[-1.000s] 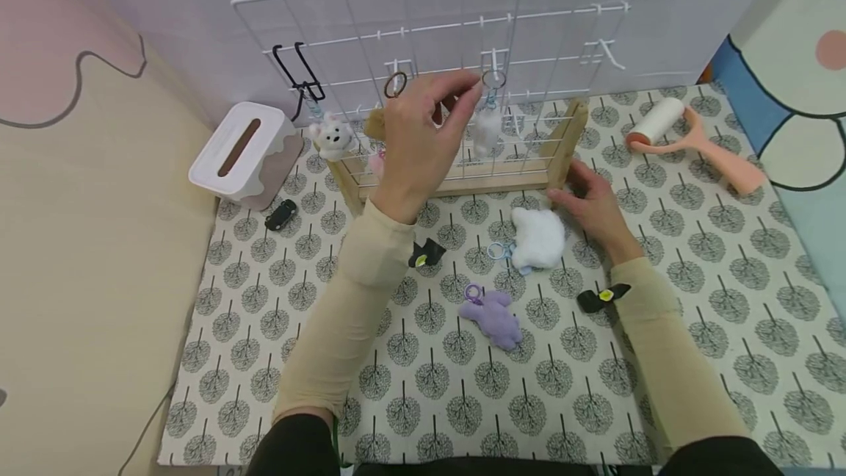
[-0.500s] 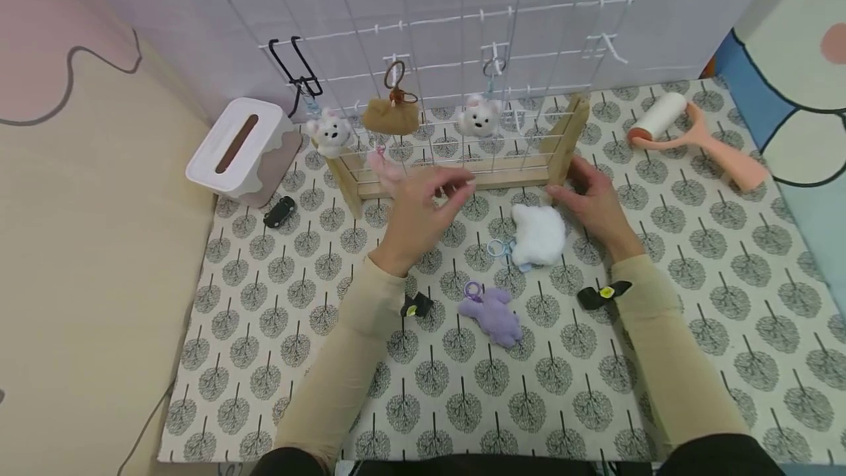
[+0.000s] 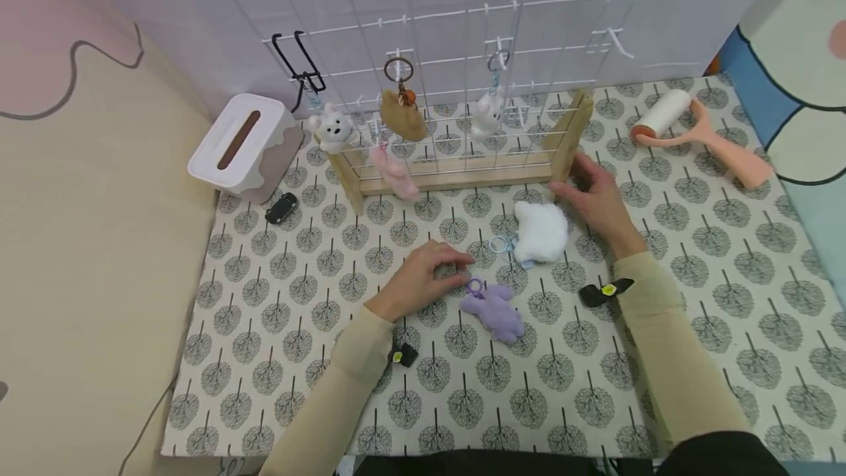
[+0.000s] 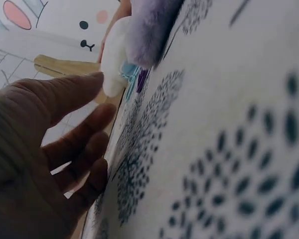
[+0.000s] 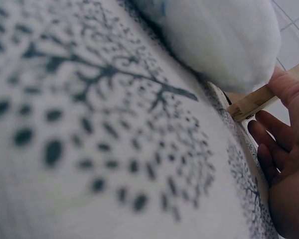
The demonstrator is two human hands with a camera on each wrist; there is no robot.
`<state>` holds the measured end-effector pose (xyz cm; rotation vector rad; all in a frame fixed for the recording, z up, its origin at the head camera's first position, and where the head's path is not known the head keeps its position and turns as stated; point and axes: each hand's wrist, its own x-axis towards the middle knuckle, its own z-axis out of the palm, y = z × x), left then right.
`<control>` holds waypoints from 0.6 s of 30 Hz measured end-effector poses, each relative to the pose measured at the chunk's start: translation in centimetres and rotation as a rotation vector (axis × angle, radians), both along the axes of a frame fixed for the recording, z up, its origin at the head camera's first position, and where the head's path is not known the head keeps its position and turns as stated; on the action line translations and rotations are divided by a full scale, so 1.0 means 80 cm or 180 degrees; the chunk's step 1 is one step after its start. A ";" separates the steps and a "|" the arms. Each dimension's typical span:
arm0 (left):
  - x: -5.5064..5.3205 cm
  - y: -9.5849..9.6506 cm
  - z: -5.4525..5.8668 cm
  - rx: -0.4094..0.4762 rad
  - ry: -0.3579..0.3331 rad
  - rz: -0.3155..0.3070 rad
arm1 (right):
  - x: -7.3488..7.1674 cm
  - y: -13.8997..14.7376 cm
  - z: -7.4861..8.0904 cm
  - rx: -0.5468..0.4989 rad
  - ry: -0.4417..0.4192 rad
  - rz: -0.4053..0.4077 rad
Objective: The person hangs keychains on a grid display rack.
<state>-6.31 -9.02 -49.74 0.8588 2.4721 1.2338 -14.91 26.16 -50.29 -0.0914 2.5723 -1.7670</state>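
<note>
My left hand (image 3: 423,279) is low over the cloth, thumb and fingers parted with nothing between them. Its fingertips are right by the purple ring of a purple plush keychain (image 3: 496,312), which lies on the table. In the left wrist view the purple plush (image 4: 150,30) is beyond the fingertips. My right hand (image 3: 598,204) grips the right wooden foot (image 3: 570,139) of a white wire grid rack (image 3: 463,61), thumb in front and fingers behind. A white plush keychain (image 3: 540,232) with a light blue ring lies between the hands.
On the rack hang white plush keychains (image 3: 333,129), a brown pouch-like one (image 3: 403,116) and a pink one (image 3: 394,173). A black hook (image 3: 307,79) is at its left. A tissue box (image 3: 241,142), a toy car (image 3: 282,208) and a lint roller (image 3: 707,138) stand around it.
My left hand has come down from the rack's hook toward the purple plush. The hanging white and brown keychains have swung and turned. My right hand stays at the rack's foot.
</note>
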 end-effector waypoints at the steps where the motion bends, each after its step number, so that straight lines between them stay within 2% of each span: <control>1: 0.001 0.000 -0.002 -0.0021 -0.0008 -0.0027 | 0.001 0.000 0.001 -0.0003 0.0005 0.0005; 5: 0.002 -0.001 -0.010 -0.0158 -0.0011 -0.0136 | 0.002 0.001 0.001 -0.0003 0.0029 0.0009; 9: 0.002 0.001 -0.015 -0.0374 0.0077 -0.0255 | 0.001 0.000 0.000 -0.0003 0.0041 -0.0009; 14: 0.004 0.005 -0.012 -0.0571 0.0235 -0.0383 | 0.000 -0.001 0.001 0.0023 0.0041 -0.0018; 18: 0.005 0.008 -0.010 -0.0571 0.0223 -0.0346 | 0.001 0.000 0.000 0.0041 0.0021 -0.0032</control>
